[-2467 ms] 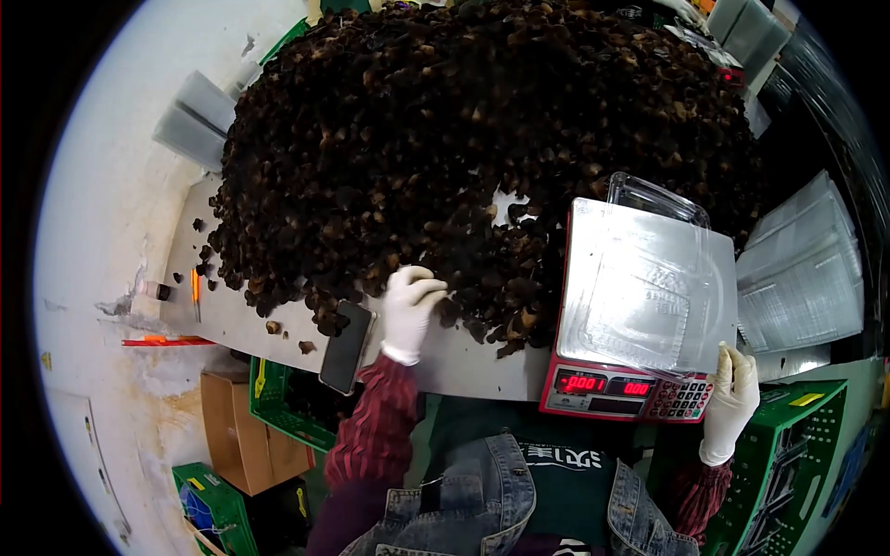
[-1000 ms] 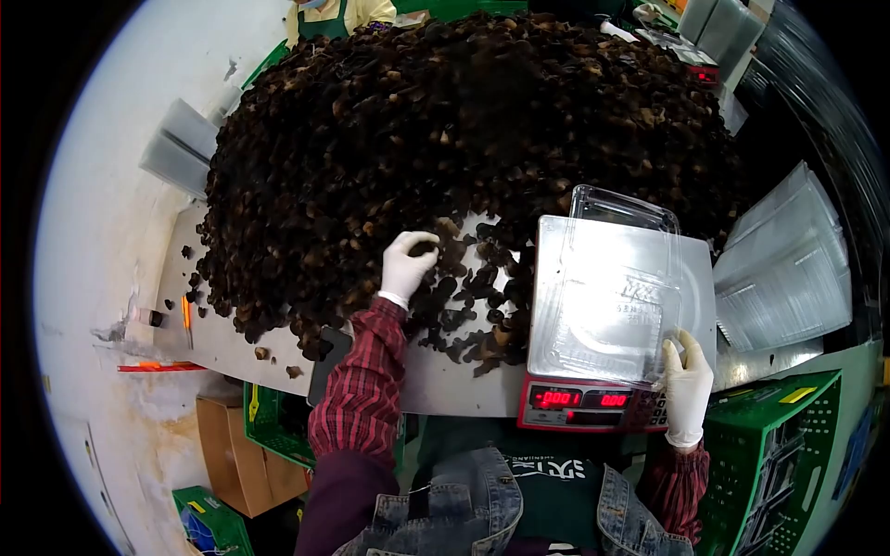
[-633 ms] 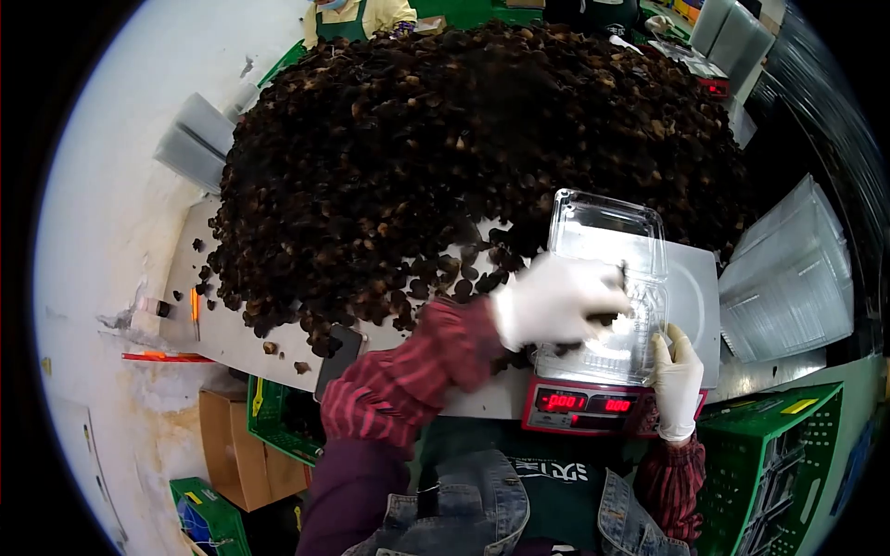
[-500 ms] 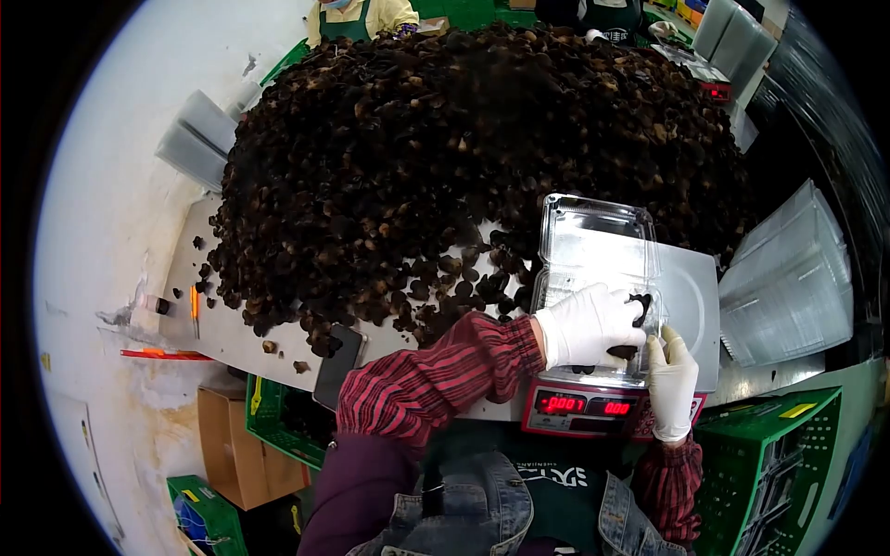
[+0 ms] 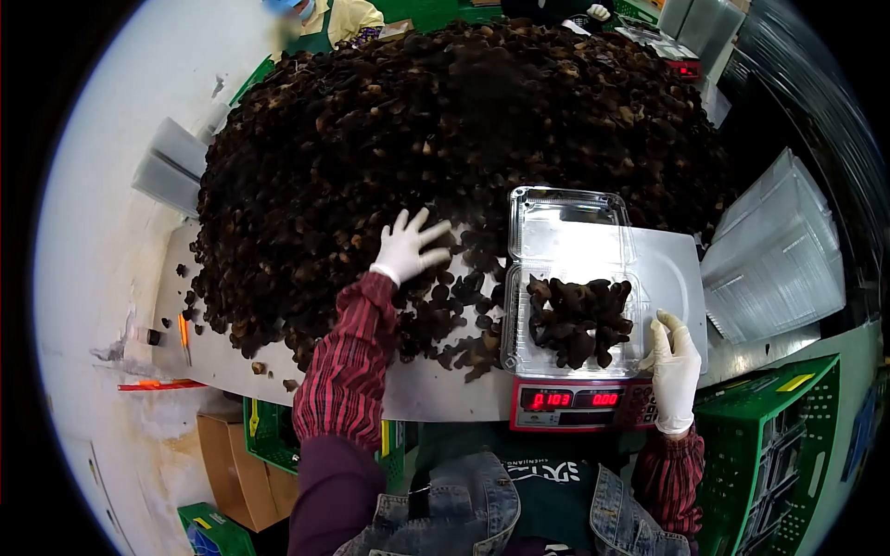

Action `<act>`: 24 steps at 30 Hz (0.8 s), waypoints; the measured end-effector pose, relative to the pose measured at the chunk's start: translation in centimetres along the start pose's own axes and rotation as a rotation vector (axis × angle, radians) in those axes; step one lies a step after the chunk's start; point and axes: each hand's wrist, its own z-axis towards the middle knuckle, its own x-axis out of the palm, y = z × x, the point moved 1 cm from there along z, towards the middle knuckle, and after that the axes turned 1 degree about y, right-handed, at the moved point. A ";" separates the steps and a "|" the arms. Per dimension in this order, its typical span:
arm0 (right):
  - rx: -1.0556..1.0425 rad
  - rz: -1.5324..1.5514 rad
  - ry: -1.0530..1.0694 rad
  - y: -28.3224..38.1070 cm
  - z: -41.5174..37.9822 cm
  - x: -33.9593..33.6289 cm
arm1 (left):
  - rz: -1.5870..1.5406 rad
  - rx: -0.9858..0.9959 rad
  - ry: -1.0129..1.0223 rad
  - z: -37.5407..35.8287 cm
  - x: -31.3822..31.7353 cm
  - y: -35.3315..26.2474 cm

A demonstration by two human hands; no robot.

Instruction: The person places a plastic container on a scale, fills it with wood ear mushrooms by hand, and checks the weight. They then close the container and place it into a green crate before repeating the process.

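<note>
A large heap of dark mushroom-like pieces (image 5: 315, 167) covers much of the table. My left hand (image 5: 412, 246), in a white glove, is at the heap's front edge with fingers spread and nothing visible in it. A clear plastic box (image 5: 567, 227) stands with its lid up on the red digital scale (image 5: 584, 404), whose display reads 0.103. Inside the box's tray lies a clump of dark pieces (image 5: 580, 320). Beside the tray's right edge is my gloved right hand (image 5: 675, 371), thumb and fingers slightly apart, holding nothing visible.
Stacked clear boxes (image 5: 779, 250) stand at the right, above a green crate (image 5: 769, 463). An orange knife (image 5: 184, 335) lies at the table's left. A cardboard box (image 5: 227, 463) sits below. One co-worker (image 5: 320, 26) is across the heap at upper left, another's gloved hand (image 5: 599, 12) further right.
My left hand has left the box and moved left to the heap, opening. The clump now shows in the box, and the display went from -0.007 to 0.103. The view has shifted slightly.
</note>
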 end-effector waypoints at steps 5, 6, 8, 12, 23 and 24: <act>-0.002 -0.050 0.016 0.3 -0.3 0.0 | -0.048 0.017 -0.241 -3.0 0.1 -1.8; -0.001 -0.053 0.006 0.3 -0.3 -0.2 | -0.152 -0.031 -0.297 -2.9 0.7 -1.0; -0.030 -0.056 0.019 0.5 -0.5 -0.3 | -0.291 -0.089 -0.397 -2.8 1.3 0.4; -0.044 -0.043 0.008 0.7 -0.8 -0.7 | -0.571 -0.215 -0.409 -1.5 0.9 0.7; -0.586 -0.408 -0.058 3.7 -0.4 0.8 | -0.281 0.668 -0.201 -4.0 -10.3 -23.0; -0.632 -0.451 -0.035 3.6 -0.3 1.2 | -0.323 0.645 -0.198 -4.4 -10.0 -23.3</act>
